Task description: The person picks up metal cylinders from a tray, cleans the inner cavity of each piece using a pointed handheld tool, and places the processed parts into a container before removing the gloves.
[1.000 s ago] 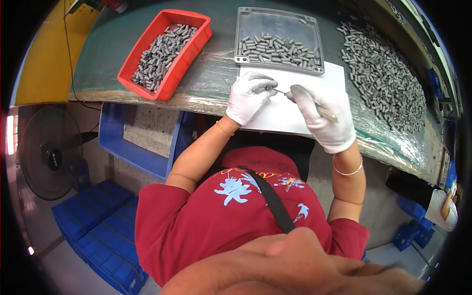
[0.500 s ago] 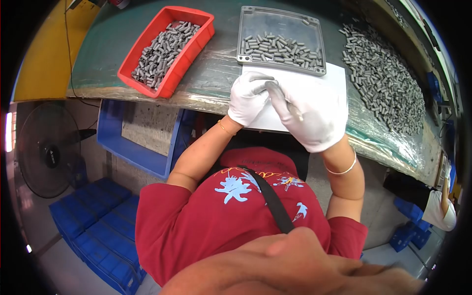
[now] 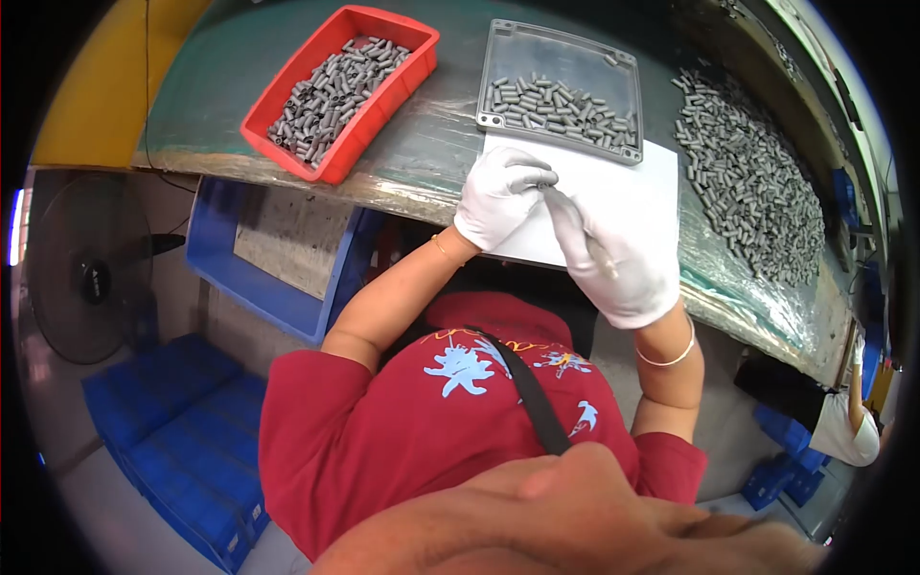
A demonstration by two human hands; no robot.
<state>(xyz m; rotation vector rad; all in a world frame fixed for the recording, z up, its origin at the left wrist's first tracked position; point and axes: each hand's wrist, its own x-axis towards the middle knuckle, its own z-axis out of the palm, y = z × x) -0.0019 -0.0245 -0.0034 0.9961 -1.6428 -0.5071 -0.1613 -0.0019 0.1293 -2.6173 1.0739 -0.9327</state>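
A small grey piece (image 3: 546, 186) is sitting at the fingertips of the left hand (image 3: 503, 196), above the near part of the table (image 3: 220, 86); only a bit of it is showing. The gloved left hand is pinching it between thumb and fingers. The gloved right hand (image 3: 618, 254) is closing around a slim tool (image 3: 606, 261), whose pale end is showing near the palm; its tip is being hidden by the fingers. The right fingertips are pointing at the piece, just beside the left ones; cannot tell whether they are touching it.

Below both hands a white sheet (image 3: 535, 238) is lying flat at the table edge. Just beyond, a grey-rimmed tray (image 3: 546, 57) is overlapping the sheet and holding loose grey pieces, most of them gathering toward its near side, one lying apart near the far right corner. To the left, a red bin (image 3: 386, 113) is standing at a slant, holding many similar pieces. To the right, a large heap (image 3: 752, 187) of them is spreading directly on the table.

Farther out, a blue crate (image 3: 259, 287) is showing below the table edge, blue boxes (image 3: 182, 431) and a fan (image 3: 91, 278) are standing at left, and another person (image 3: 843, 426) is partly showing at far right.
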